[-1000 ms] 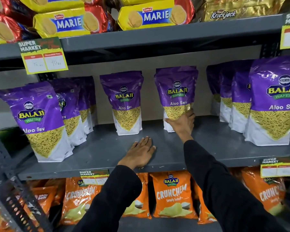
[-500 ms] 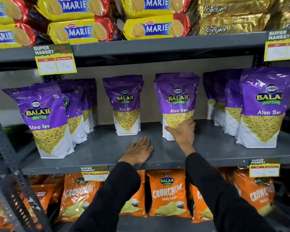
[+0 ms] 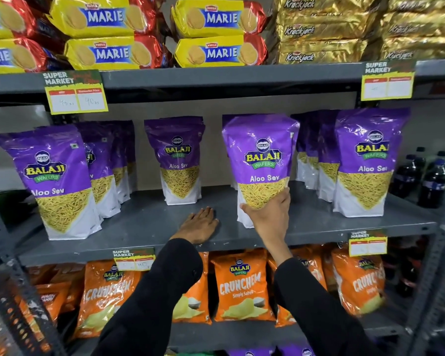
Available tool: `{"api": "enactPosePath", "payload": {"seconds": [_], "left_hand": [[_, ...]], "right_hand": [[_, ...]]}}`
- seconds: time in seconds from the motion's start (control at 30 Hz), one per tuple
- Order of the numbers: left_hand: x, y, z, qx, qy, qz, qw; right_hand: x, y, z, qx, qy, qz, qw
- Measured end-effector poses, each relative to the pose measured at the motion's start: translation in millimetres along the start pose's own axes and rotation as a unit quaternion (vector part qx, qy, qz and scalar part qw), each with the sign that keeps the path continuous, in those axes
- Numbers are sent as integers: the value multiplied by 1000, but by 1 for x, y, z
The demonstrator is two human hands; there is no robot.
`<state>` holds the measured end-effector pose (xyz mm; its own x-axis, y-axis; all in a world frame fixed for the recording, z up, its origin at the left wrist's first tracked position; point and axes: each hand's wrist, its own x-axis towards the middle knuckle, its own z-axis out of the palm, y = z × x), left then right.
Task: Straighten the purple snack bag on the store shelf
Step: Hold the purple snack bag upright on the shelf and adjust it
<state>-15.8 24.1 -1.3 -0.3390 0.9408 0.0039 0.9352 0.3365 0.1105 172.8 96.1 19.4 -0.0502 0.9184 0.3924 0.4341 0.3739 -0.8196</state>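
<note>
The right hand [image 3: 269,217], clamped on the purple snack bag [image 3: 261,165] near the shelf [image 3: 144,224] front edge, could tip it off by pulling further.

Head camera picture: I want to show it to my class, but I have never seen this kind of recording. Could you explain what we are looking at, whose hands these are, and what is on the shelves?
There is no robot here. A person wears a wide-angle camera on the head, so you look forward and down along their own black-sleeved arms at a store rack.

The right hand grips the lower front of a purple snack bag labelled Aloo Sev, standing on the grey middle shelf. The left hand lies flat, palm down, on that shelf and holds nothing.

More purple bags stand to either side. Above are yellow Marie biscuit packs and gold Krackjack packs; below are orange Crunchem bags. Dark bottles stand at the far right. Yellow price tags hang on the shelf edges.
</note>
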Motion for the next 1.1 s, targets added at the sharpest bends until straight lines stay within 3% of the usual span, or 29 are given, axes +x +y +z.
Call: {"api": "enactPosePath", "payload": {"seconds": [0.43,0.87,1.1], "left_hand": [[2,0,0,8,13,8,1000],[3,-3,-2,35,8,29,999],[5,-3,1,22,24,23,999]], "right_hand": [[-20,5,-20,-3,7,-20,1000],[-24,22,-28,149,-14,-43,988],[-20,23,-16,68,-2,-25,997]]}}
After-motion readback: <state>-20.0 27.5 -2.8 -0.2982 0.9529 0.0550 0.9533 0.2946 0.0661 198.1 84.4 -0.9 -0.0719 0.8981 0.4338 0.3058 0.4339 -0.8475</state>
